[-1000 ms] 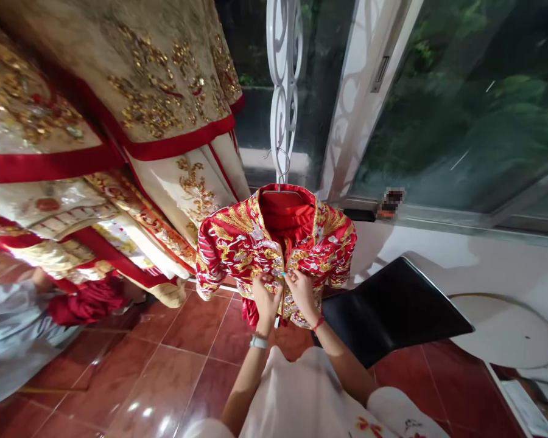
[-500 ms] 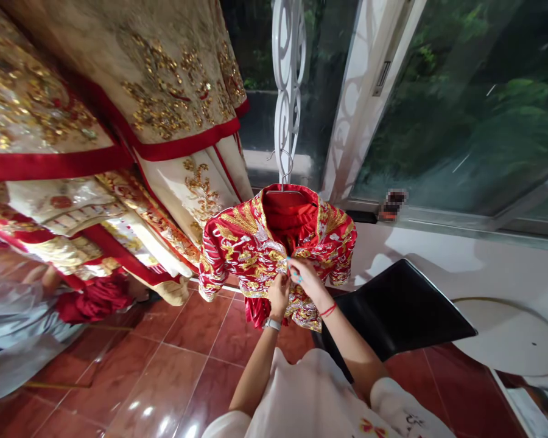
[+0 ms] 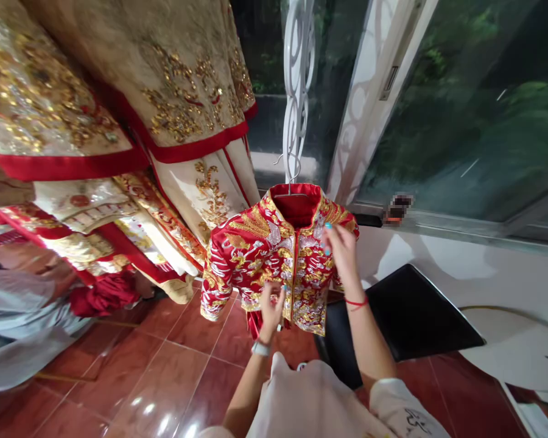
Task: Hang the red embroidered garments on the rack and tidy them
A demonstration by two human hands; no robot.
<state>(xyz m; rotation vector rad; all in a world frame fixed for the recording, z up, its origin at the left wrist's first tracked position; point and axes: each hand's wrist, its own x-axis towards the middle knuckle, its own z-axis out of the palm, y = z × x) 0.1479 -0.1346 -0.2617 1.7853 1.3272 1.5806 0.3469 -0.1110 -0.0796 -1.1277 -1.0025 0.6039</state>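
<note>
A small red jacket (image 3: pixel 256 255) with gold and silver embroidery hangs on a wire hanger (image 3: pixel 292 173) from a white scrollwork rack (image 3: pixel 298 79). Its front is closed down the middle. My left hand (image 3: pixel 271 309) pinches the jacket's lower front hem beside the seam. My right hand (image 3: pixel 340 246) lies against the jacket's right shoulder and chest, fingers spread and bent, with blue nails showing. A red cord circles my right wrist and a watch my left.
Large cream and gold robes with red trim (image 3: pixel 119 121) hang at the left. A black chair (image 3: pixel 411 313) stands right of the jacket, a round white tabletop (image 3: pixel 520 347) beyond it. Windows (image 3: pixel 475 103) fill the back. A person in grey (image 3: pixel 22 328) sits low left.
The jacket front, open at the chest a second ago, is now closed. My right hand moved up from the centre seam to the shoulder; my left dropped toward the hem.
</note>
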